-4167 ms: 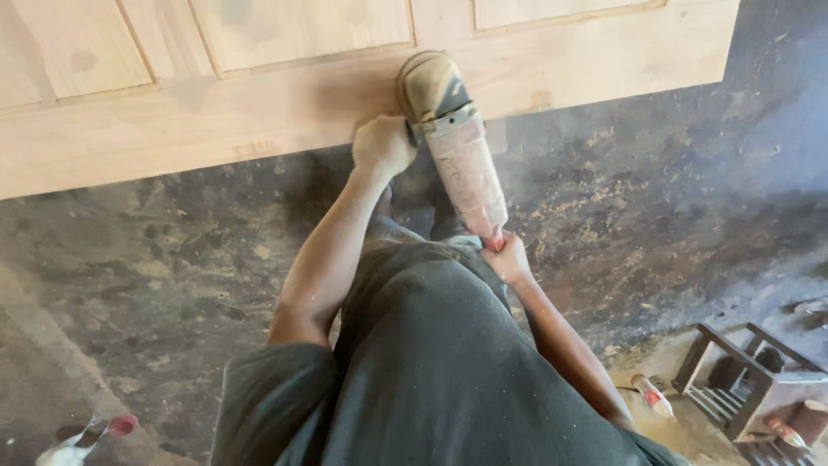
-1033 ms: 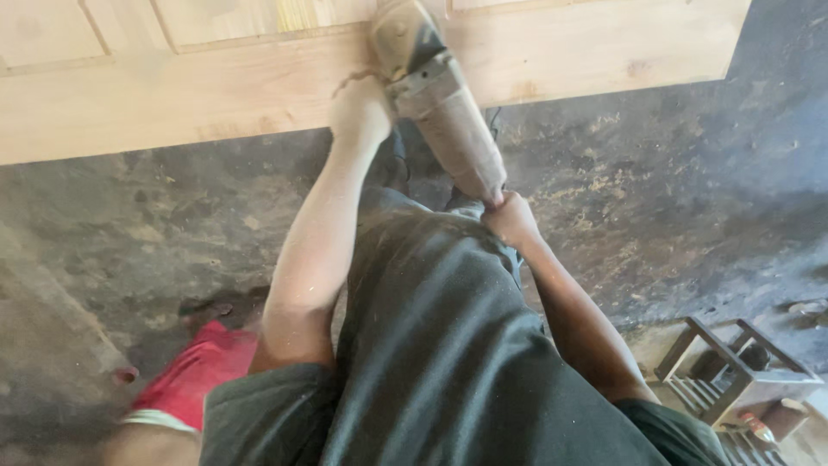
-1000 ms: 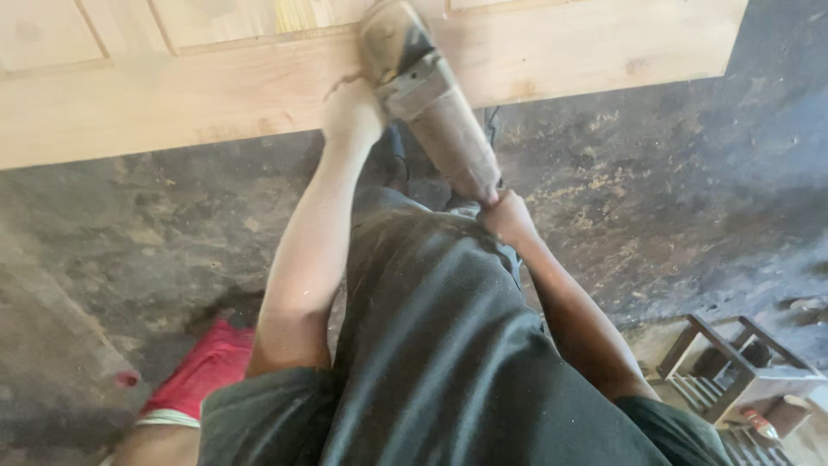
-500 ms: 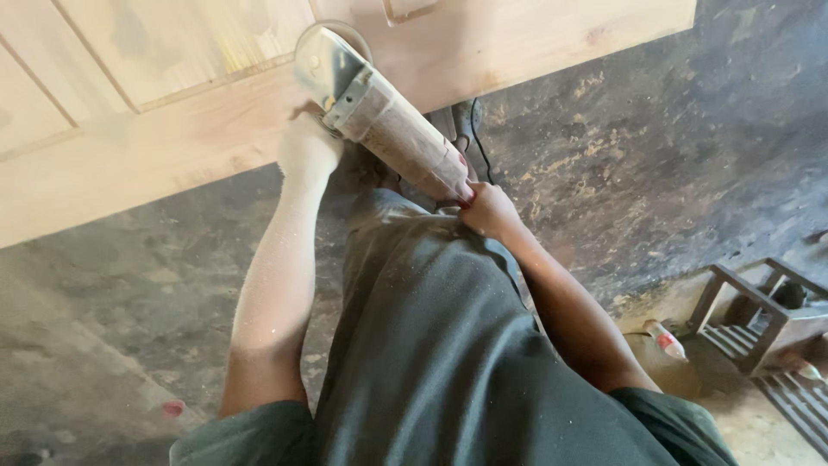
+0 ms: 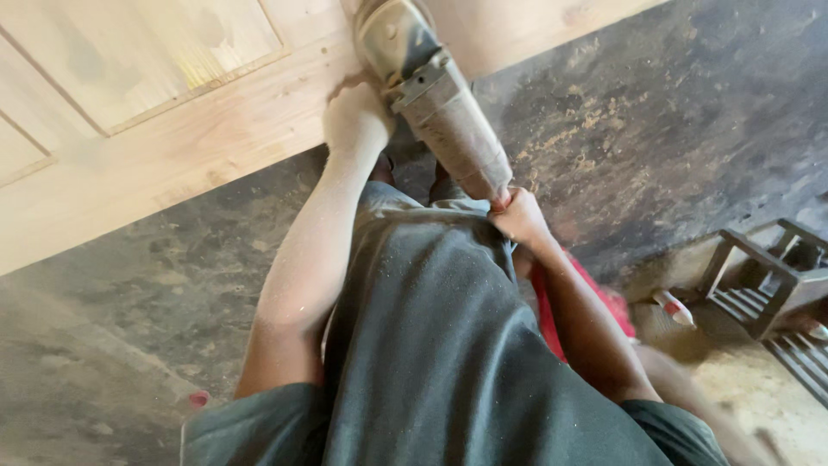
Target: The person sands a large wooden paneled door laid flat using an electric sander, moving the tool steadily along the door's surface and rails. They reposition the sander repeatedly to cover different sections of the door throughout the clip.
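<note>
Grinder [image 5: 435,95], dusty and grey, sits in both hands. Right hand [image 5: 517,216] has its grip closed tight around the back end of the grinder, the end closest to the person's body. Left hand [image 5: 356,121] is pressed up beside the front of the grinder, just at its left side; its grip looks closed on something there, but that part is hidden. From the right hand's grip, the grinder slants up and away to the wooden door [image 5: 155,103], and its round head rests on the wood. Below the grinder is the dark dusty floor [image 5: 673,147]. Far right of the grinder, a small metal stand [image 5: 763,285] lies on that floor.
</note>
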